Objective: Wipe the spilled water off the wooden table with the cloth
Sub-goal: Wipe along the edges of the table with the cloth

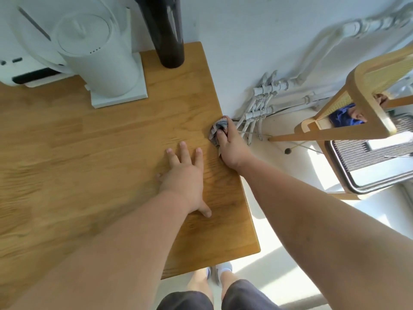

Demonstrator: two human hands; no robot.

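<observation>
A wooden table (93,139) fills the left and middle of the head view. At its right edge my right hand (231,144) grips a bunched grey checked cloth (216,130), held against the tabletop near the edge. My left hand (184,177) lies flat on the wood to the left of it, fingers spread and straight, holding nothing. I cannot make out any water on the wood; the surface looks blurred at the left.
A white kettle (98,48) on a white base stands at the table's back, beside a white appliance (20,70) and a dark cylinder (167,32). Right of the table are white pipes (261,106), a wooden rattan chair (366,92) and a grey device (368,157) on the floor.
</observation>
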